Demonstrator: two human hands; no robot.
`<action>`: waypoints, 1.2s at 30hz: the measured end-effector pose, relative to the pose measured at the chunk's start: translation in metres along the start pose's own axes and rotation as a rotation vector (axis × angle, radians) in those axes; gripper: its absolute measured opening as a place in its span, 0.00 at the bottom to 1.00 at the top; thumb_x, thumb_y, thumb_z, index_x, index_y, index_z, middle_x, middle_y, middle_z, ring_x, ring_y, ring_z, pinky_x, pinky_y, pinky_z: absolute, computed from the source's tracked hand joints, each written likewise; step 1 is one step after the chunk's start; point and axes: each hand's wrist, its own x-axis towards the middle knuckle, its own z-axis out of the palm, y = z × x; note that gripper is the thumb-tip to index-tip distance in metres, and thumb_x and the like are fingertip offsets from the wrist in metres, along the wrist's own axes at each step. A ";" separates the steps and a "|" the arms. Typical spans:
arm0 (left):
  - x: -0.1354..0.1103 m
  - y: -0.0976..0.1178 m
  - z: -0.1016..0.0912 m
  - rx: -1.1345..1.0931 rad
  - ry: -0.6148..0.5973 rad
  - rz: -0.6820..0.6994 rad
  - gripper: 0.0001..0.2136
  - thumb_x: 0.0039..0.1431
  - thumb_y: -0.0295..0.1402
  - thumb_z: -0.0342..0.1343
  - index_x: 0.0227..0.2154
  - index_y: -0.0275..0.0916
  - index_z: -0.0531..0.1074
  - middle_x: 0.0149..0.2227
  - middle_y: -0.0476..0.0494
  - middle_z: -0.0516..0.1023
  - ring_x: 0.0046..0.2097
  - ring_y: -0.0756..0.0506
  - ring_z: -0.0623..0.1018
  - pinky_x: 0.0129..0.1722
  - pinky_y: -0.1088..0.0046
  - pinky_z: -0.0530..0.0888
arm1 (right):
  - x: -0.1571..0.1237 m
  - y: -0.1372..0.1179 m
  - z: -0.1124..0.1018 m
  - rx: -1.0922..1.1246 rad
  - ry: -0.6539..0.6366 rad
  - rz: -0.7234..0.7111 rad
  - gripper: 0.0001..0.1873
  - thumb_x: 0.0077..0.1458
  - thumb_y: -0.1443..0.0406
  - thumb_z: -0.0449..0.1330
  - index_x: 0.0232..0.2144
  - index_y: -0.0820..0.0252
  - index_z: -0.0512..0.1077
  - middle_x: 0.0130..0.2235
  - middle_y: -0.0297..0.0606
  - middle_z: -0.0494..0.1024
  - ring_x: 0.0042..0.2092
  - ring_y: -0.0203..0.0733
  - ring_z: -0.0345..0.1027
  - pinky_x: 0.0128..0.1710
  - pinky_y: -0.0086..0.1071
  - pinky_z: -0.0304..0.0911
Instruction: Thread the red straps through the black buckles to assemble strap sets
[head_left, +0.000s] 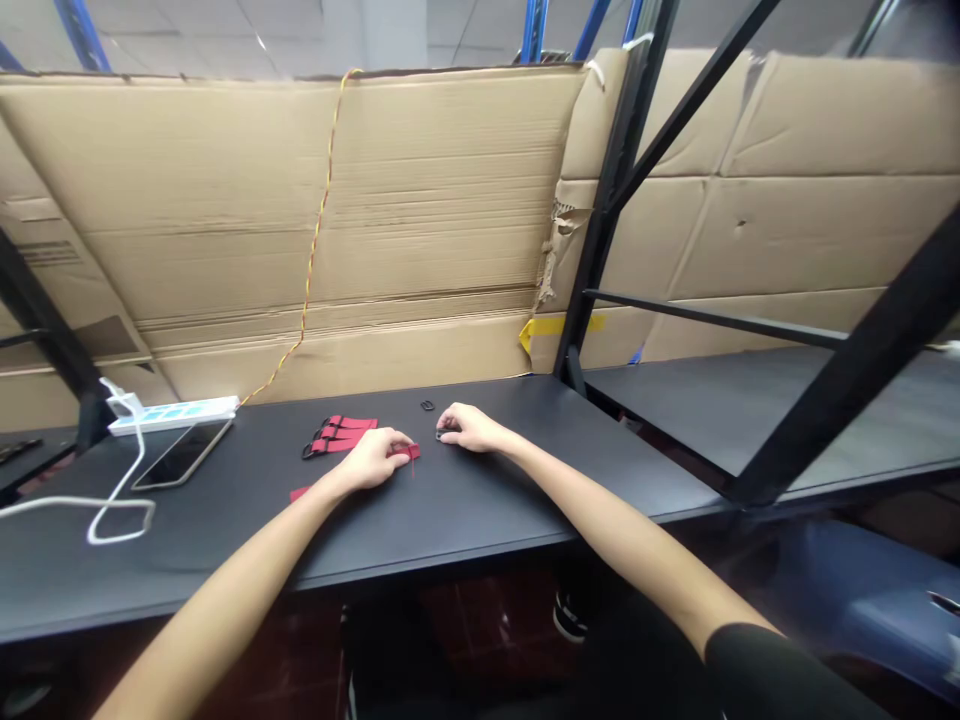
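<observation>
My left hand (373, 458) is closed on a red webbing strap (406, 453), whose end sticks out past the fingertips with a loose thread hanging from it. Just to the right, my right hand (469, 430) pinches a small dark buckle (441, 434) close to the table top. Another black buckle (427, 405) lies flat a little behind it. Left of my left hand sit several red straps with black buckles (341, 435), side by side. A further red piece (298, 494) shows partly behind my left forearm.
On the black table (480, 500), a phone (184, 455) and a white power strip (176, 414) with a white cable (124, 520) lie at the left. A cardboard wall (435, 220) closes the back. Black metal posts (611, 200) stand on the right.
</observation>
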 end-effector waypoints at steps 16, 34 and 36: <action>0.001 0.007 -0.003 -0.359 0.022 0.012 0.14 0.58 0.39 0.51 0.35 0.35 0.76 0.35 0.44 0.79 0.36 0.45 0.76 0.38 0.69 0.72 | -0.008 -0.028 0.010 1.137 -0.076 0.243 0.20 0.35 0.60 0.74 0.31 0.64 0.74 0.27 0.35 0.76 0.30 0.37 0.73 0.34 0.33 0.71; 0.000 0.016 -0.001 -0.531 0.125 0.105 0.11 0.57 0.41 0.56 0.34 0.37 0.69 0.37 0.44 0.76 0.37 0.46 0.76 0.37 0.69 0.73 | -0.011 -0.037 0.011 1.135 -0.125 0.151 0.21 0.37 0.60 0.72 0.34 0.66 0.77 0.29 0.38 0.78 0.29 0.35 0.70 0.35 0.32 0.68; 0.001 0.014 0.000 -0.529 0.181 0.147 0.10 0.57 0.40 0.56 0.34 0.37 0.69 0.39 0.43 0.75 0.40 0.46 0.76 0.39 0.68 0.73 | -0.010 -0.039 0.011 1.117 -0.079 0.133 0.20 0.38 0.60 0.72 0.34 0.65 0.78 0.29 0.37 0.78 0.28 0.34 0.70 0.34 0.31 0.68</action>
